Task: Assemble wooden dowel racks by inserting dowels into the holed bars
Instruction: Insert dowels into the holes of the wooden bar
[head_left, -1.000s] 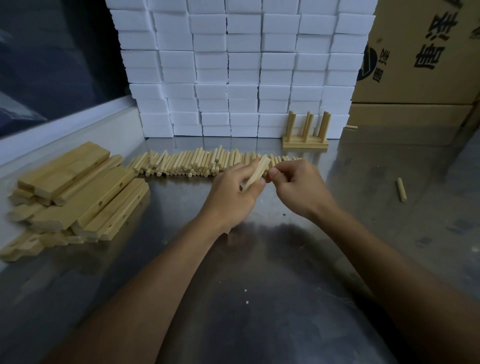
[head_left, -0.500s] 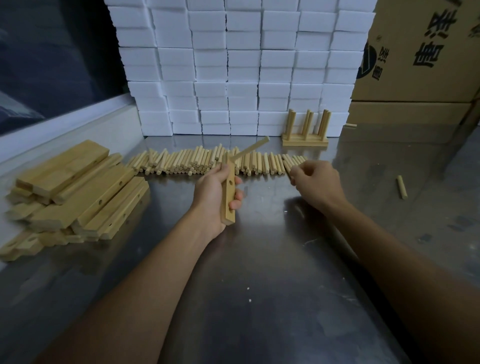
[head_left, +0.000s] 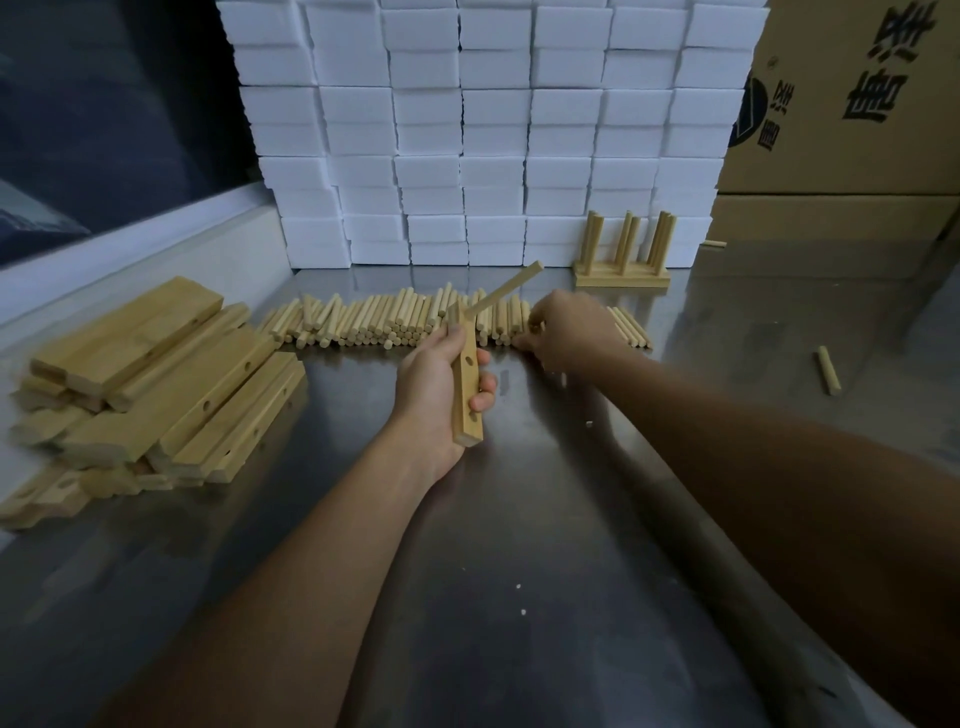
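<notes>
The holed bar (head_left: 466, 387) is standing almost straight up above the middle of the bench (head_left: 519, 597), with one dowel (head_left: 503, 289) sticking out of its top hole and pointing up and to the right. Two more holes are showing on the bar's side lower down. The left hand (head_left: 434, 392) is wrapping its fingers and thumb around the bar, with the palm turned to the right and the arm reaching in from the bottom left.

The right hand (head_left: 569, 330) is lying knuckles up on the right end of the row of loose dowels (head_left: 395, 325), just beside the bar. Its fingers are bending down onto the dowels, but they are blurry, so I cannot tell if they are holding one. The row is running along the far edge of the bench.

A finished rack (head_left: 622, 254) is standing at the far edge, against a wall of white blocks (head_left: 493, 130). A pile of holed bars (head_left: 156, 379) is lying near the left edge. One lone dowel (head_left: 829, 370) is lying near the right edge. Cardboard boxes (head_left: 852, 104) are stacking up in the far right corner.
</notes>
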